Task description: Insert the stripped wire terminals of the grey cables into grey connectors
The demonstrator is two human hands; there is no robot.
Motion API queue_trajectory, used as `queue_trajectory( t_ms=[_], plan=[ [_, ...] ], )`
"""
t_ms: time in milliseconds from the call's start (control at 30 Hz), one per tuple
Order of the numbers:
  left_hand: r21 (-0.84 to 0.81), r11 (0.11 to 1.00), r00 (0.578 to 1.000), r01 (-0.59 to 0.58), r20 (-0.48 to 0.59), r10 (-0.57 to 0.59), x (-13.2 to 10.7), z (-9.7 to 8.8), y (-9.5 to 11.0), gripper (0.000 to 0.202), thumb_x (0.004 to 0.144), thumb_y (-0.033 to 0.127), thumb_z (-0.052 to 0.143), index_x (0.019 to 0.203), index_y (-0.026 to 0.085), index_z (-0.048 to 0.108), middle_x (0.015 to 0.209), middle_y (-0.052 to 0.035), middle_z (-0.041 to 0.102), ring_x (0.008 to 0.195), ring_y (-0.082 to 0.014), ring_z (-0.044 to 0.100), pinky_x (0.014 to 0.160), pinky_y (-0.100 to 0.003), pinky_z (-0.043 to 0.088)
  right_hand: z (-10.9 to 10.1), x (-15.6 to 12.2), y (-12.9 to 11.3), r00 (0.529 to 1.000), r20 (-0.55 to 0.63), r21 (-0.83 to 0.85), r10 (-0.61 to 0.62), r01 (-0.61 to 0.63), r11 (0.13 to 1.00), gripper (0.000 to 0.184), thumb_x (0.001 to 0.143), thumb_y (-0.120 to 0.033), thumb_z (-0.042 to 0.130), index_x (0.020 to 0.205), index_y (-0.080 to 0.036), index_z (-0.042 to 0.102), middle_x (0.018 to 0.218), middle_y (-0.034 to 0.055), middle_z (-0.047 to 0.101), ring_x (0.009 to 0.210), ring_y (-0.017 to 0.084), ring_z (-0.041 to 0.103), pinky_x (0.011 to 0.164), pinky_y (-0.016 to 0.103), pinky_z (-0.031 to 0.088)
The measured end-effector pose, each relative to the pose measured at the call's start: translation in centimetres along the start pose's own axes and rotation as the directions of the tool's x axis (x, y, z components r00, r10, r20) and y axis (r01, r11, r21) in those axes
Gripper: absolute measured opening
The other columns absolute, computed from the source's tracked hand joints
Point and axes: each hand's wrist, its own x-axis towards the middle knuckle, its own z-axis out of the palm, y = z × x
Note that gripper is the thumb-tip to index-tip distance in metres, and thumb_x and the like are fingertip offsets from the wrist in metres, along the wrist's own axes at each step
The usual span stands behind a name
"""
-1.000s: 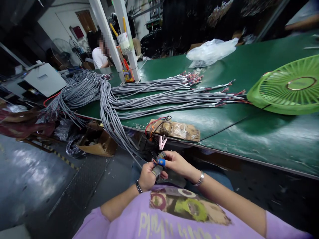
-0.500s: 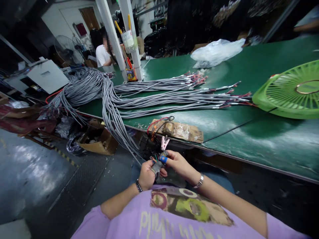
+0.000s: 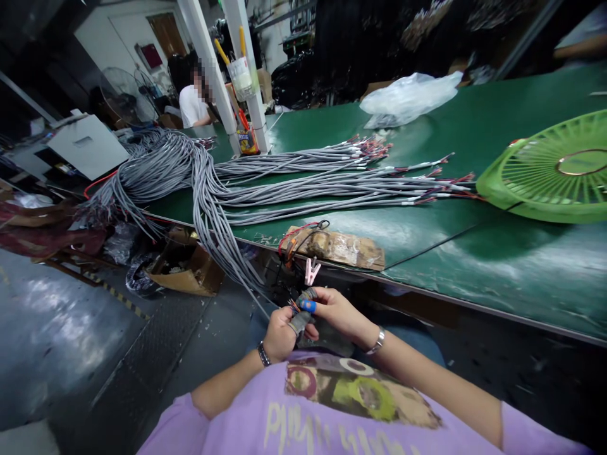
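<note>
My left hand (image 3: 279, 335) and my right hand (image 3: 334, 311) meet just below the edge of the green table (image 3: 474, 253). Both are pinched around the end of a grey cable (image 3: 258, 302), whose short coloured wire tips (image 3: 293, 306) fan out between my fingers. My fingertips wear grey wraps, and one right fingertip has a blue cap (image 3: 307, 306). The cable runs up and left to a thick bundle of grey cables (image 3: 208, 189) draped over the table edge. A pink clip (image 3: 310, 272) hangs just above my hands.
A brown taped board (image 3: 344, 246) with red and black wires lies on the table edge. A green fan guard (image 3: 550, 167) lies at right, a clear plastic bag (image 3: 408, 95) at the back. A cardboard box (image 3: 187, 268) sits on the floor. Another person (image 3: 192, 104) sits far left.
My hands have stayed together on the cable end, with only small finger shifts around the wire tips. The view moved slightly.
</note>
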Motion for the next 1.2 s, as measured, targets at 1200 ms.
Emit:
queue_trajectory(
  t_ms=[1200],
  plan=[
    [-0.273,0.959,0.996,0.079,0.055,-0.066,2.0,1.2,3.5,0.033,0.060,0.044,0.070,0.064,0.014,0.056,0.039,0.0015,0.053,0.028,-0.0071,0.041,0.030,-0.018,0.030,-2.1,3.6,0.2,0.964,-0.265,0.482,0.016,0.118,0.868,0.036,0.071,-0.052,0.066,0.083,-0.018,0.065,0.068,0.0009,0.060,0.058,0.011,0.051,0.057,0.025,0.044]
  ],
)
